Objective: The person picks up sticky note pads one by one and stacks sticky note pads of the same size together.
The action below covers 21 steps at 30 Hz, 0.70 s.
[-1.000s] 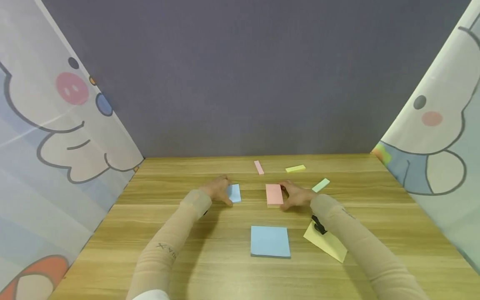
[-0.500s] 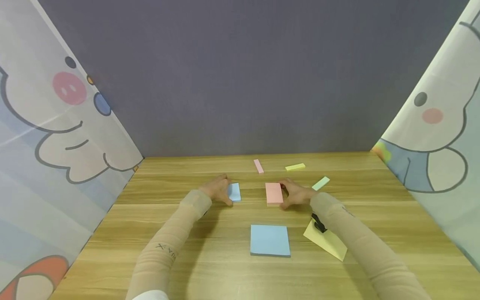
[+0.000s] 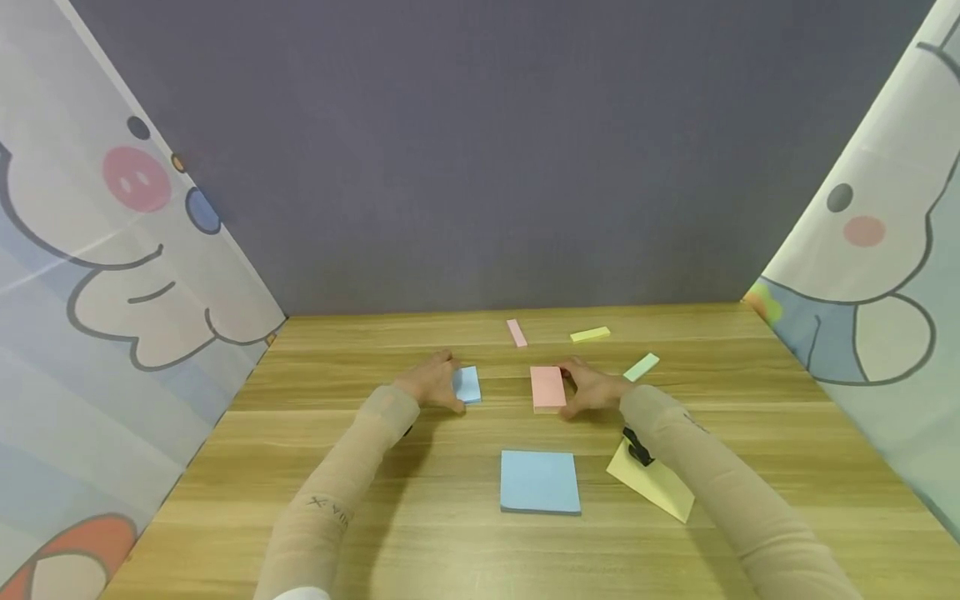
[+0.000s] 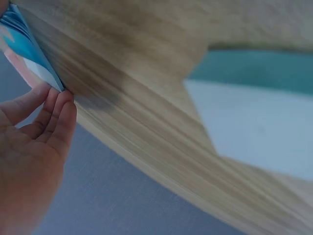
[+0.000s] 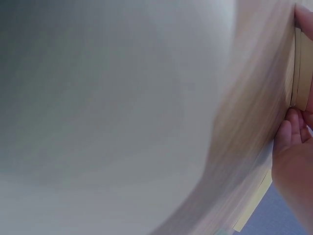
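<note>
My left hand (image 3: 431,382) grips a small light-blue pad (image 3: 468,385) by its ends, thumb at the near end and fingers at the far end. The left wrist view shows the fingertips of this hand (image 4: 34,147) at the edge of the blue pad (image 4: 30,48). To the right, my right hand (image 3: 596,391) holds a pink pad (image 3: 548,388) between thumb and fingers from its right side. In the right wrist view this hand (image 5: 296,159) touches the layered side of a pad (image 5: 303,68). Both pads lie flat, apart from each other.
A large blue pad (image 3: 539,482) lies nearer the front, with a yellow pad (image 3: 652,481) partly under the right forearm. Narrow strips, pink (image 3: 517,333), yellow (image 3: 590,334) and pale green (image 3: 642,367), lie toward the back. A dark panel (image 3: 480,167) stands behind the wooden table (image 3: 247,483).
My left hand and the small blue pad have shifted very slightly left. The right hand stays around the pink pad, and both grips look the same.
</note>
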Available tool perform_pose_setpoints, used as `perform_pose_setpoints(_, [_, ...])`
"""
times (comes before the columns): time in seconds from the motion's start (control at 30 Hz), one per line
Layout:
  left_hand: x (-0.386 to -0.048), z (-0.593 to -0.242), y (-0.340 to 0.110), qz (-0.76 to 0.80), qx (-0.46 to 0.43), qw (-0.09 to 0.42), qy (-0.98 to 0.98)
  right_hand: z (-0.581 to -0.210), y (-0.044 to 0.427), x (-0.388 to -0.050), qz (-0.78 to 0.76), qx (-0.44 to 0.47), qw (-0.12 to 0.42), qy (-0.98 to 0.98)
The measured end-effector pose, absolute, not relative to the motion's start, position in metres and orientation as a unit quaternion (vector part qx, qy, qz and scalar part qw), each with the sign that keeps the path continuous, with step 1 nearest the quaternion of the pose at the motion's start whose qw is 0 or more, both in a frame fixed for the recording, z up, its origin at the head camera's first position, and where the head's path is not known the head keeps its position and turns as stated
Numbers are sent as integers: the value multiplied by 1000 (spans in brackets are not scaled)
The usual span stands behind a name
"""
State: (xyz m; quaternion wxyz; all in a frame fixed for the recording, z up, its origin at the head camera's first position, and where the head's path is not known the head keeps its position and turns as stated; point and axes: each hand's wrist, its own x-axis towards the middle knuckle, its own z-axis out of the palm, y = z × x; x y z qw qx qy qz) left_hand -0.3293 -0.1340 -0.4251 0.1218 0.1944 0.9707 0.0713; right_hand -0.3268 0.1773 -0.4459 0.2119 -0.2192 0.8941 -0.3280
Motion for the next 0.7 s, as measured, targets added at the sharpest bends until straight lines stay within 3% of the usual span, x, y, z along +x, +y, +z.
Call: perform_pose_setpoints(0.7, [-330, -422, -142, 105, 189, 123, 969, -445, 177, -326, -329, -212, 223, 893])
